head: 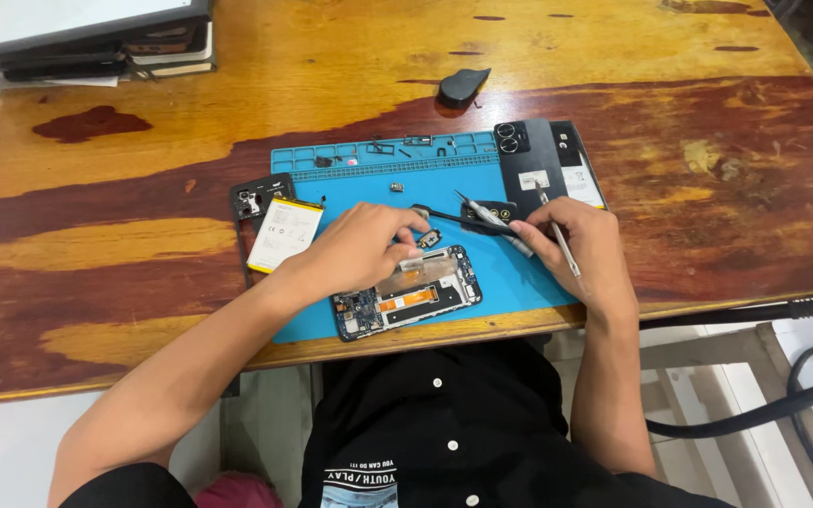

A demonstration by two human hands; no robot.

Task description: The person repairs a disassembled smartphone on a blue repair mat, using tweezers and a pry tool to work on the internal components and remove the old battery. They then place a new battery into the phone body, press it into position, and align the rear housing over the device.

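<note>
Phone [406,293] is pinned open on mat [519,273] by left hand [359,246]; screwdriver [493,222] and tweezers [557,235] are clamped in right hand [581,246]. Board teardown step; steady tip placement is needed.

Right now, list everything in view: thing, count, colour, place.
work mat: one, blue, on the table's near edge
opened phone: one, circuit boards bare, on the mat under the left hand
back cover: one, black, mat's far right corner
battery: one, white, in the black frame left of the mat
black pick: one, beyond the mat
table: one, worn brown wood
left hand: on the phone
right hand: holds two slim metal tools
</note>
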